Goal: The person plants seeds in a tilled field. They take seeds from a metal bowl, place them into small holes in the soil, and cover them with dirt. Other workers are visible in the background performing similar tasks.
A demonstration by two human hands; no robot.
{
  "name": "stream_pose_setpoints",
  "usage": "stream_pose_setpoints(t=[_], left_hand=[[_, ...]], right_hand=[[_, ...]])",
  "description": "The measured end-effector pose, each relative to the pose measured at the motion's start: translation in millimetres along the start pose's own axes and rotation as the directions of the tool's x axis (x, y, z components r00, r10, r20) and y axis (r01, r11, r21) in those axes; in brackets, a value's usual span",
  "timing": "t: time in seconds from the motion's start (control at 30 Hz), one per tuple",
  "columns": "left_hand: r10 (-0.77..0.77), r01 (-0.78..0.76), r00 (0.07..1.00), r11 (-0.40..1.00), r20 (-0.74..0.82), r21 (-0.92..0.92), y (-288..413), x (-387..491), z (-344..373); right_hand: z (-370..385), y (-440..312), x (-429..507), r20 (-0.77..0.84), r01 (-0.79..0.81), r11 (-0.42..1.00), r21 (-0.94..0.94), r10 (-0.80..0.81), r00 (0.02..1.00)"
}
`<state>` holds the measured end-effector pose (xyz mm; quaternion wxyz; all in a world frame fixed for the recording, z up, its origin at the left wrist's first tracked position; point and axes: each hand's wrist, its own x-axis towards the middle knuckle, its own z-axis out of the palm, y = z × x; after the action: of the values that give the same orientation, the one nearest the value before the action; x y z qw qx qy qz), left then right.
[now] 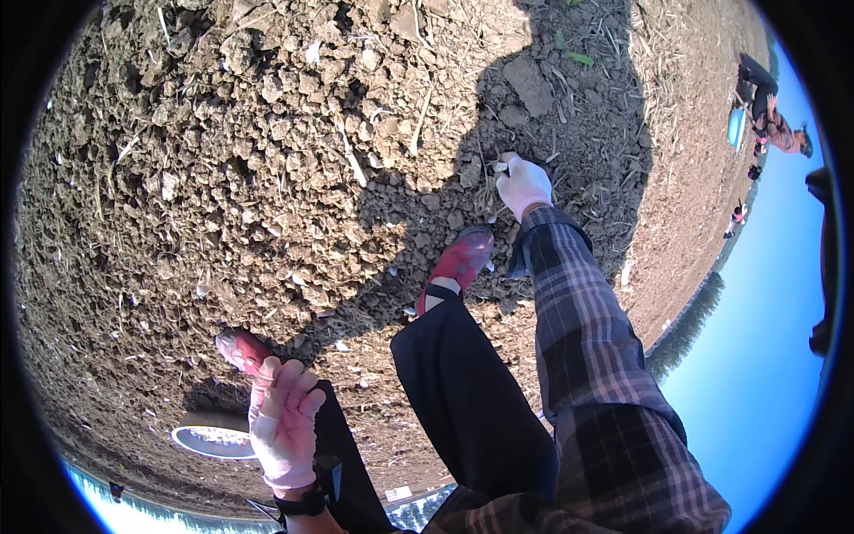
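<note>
My right hand (525, 185), in a white glove, reaches down to the shaded, cloddy soil (427, 207). Pinched at its fingertips is a small pale piece (500, 167), perhaps a garlic clove. Closer to my body, my left hand (287, 424) is raised with the palm side showing and the fingers curled in. Its white glove looks soiled at the fingers, and whatever the curled fingers may hold is hidden. Beyond that hand stands a pale basin (193, 448) with many small whitish pieces (217, 435) inside, partly covered by the hand.
My red shoes (467, 257) stand on the soil, one near each hand. Dry stalks (350, 152) and whitish bits are scattered around. Toward the right rim, another person (774, 117) bends near a light-blue basin (736, 129). A smaller figure (736, 219) is farther off.
</note>
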<state>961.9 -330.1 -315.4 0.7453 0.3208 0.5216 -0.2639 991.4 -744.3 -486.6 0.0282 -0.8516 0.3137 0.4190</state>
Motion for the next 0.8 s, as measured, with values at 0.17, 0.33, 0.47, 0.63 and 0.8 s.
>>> stream_pose_setpoints(t=[0.17, 0.33, 0.47, 0.63, 0.8], left_hand=[[-0.008, 0.008, 0.999, 1.0, -0.036, 0.019, -1.3, 2.0, 5.0], [-0.017, 0.018, 0.999, 1.0, -0.035, 0.025, -3.6, 4.0, 8.1], [-0.021, 0.022, 0.999, 0.999, -0.035, 0.035, -4.9, 5.6, 7.6], [-0.019, 0.019, 0.999, 1.0, -0.032, 0.013, -4.7, 5.7, 7.0], [-0.019, 0.021, 0.998, 0.999, -0.066, 0.032, -5.6, 4.2, 5.8]], right_hand=[[6.6, 7.4, 4.4, -0.004, 0.019, 0.971, 0.24, -0.018, 1.0], [1.7, 3.7, 1.8, 0.028, 0.034, 0.983, 0.181, -0.04, 0.999], [-2.0, -4.7, -0.5, 0.074, 0.002, 0.998, 0.057, -0.006, 0.997], [1.6, -2.1, 4.4, 0.072, 0.014, 0.998, 0.053, -0.018, 0.997], [5.5, 7.2, 7.6, 0.071, -0.031, 0.983, 0.182, 0.018, 0.997]])
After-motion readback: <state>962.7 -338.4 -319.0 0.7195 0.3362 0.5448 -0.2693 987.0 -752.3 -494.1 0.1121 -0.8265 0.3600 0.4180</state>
